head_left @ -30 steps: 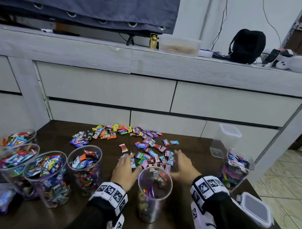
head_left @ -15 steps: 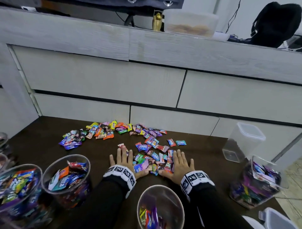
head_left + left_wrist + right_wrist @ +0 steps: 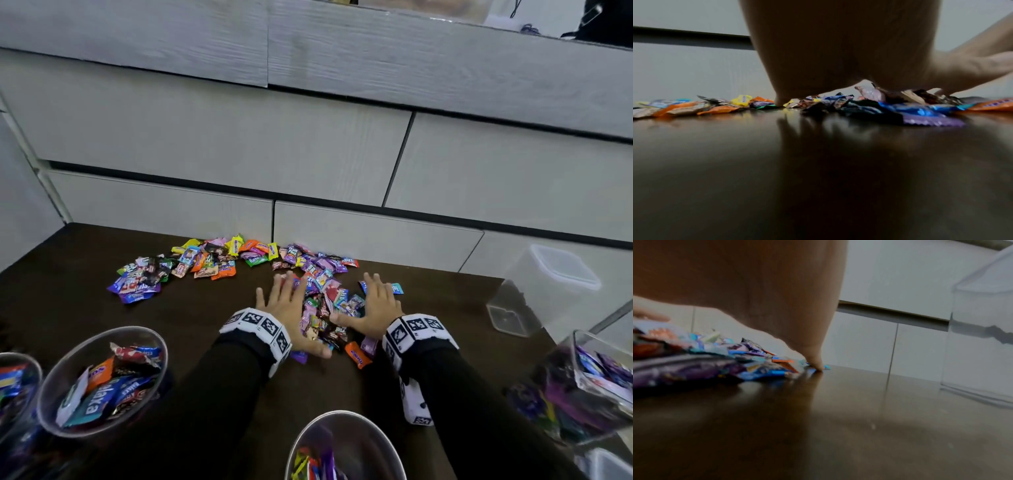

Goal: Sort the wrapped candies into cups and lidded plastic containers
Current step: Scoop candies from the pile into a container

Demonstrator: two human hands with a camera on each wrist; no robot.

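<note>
- Head view, nearest: a clear cup (image 3: 346,445) sits at the bottom edge with a few candies inside, between the two black sleeves.
- To the left, a second cup (image 3: 102,380) holds blue, orange and brown wrappers; a third cup (image 3: 17,387) shows partly at the left edge.
- To the right, an open container (image 3: 589,383) is filled with mostly purple wrappers.
- On the dark table (image 3: 85,318), the left hand (image 3: 289,305) lies flat, fingers straight and spread, gripping nothing; its thumb side presses against the left flank of a small candy heap (image 3: 325,308).
- The right hand (image 3: 375,306) lies flat in the same way, fingers straight, grasping nothing, against the heap's right flank; a blue wrapper (image 3: 397,288) peeks out beside its fingers.
- The heap sits between the two hands, bunched up and touching both; an orange candy (image 3: 356,354) lies at its near edge, just beside the right wrist.
- Left wrist view: the palm (image 3: 838,48) rests on wrappers, and a purple one (image 3: 931,121) lies nearest the camera.
- Right wrist view: the little finger (image 3: 816,360) touches the table at the heap's edge.
- Farther back, a long scatter (image 3: 191,267) of mixed candies stretches left along the table's far side, apart from the hands.
- At far right, a lidded container (image 3: 541,291) stands with no candies visible in it.
- Behind the table are grey drawers (image 3: 222,144).
</note>
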